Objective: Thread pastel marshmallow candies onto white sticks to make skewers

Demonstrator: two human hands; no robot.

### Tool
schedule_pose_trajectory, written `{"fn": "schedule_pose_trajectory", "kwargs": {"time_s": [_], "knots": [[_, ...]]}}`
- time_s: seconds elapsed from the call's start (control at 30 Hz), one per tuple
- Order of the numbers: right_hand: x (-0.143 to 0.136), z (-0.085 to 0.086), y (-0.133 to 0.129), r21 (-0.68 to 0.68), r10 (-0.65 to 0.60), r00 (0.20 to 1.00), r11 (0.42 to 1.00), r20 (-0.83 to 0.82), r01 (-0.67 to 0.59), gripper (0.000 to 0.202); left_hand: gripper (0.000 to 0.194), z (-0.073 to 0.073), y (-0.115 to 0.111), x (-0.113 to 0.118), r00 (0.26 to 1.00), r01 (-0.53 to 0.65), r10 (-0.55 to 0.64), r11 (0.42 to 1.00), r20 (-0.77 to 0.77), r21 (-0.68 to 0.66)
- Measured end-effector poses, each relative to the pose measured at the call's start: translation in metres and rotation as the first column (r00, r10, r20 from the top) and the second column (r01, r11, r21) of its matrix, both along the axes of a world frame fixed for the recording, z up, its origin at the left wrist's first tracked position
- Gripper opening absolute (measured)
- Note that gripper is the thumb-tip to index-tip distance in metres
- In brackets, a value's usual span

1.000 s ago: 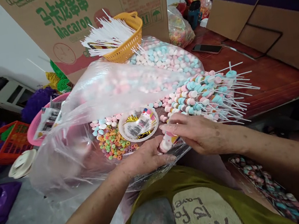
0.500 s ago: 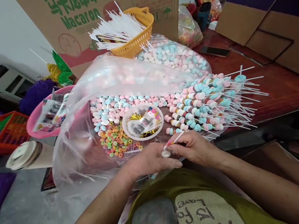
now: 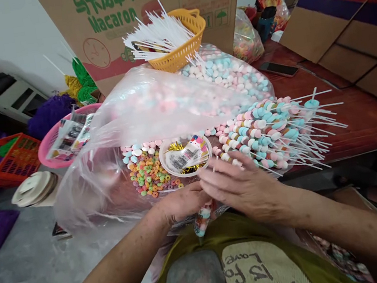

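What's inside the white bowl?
The white bowl holds printed clear wrappers, with gold metallic strips showing at far left and near right. The wrappers cover most of the bottom, so whatever lies beneath them can't be seen.

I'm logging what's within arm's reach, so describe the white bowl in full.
The white bowl is round, shallow and plastic-looking, with a plain pale rim. It stands upright and holds printed packets and shiny gold strips, which show toward its back and front. Colourful rings lie to its left, skewers of sweets to its right, and a clear bag rises behind it. The fingers of the right hand overlap its lower right edge in view; whether they touch it cannot be told.
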State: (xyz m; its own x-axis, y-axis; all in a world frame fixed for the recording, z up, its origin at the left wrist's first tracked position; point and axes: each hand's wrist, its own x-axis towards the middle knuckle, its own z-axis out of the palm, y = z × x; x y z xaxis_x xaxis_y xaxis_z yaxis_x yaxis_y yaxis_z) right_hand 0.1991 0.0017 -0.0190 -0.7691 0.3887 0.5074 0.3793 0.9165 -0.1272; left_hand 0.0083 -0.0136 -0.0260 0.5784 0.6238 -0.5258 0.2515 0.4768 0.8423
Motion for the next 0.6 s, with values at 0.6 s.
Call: {"fn": "schedule_pose_trajectory", "kwargs": {"time_s": [0.6], "knots": [[-0.029, -0.005, 0.027, -0.961, 0.062, 0.98, 0.219, 0.187, 0.17, 0.027, 0.018, -0.028, -0.043, -0.027, 0.873, 0.194, 0.401, 0.234, -0.277, 0.953]]}}
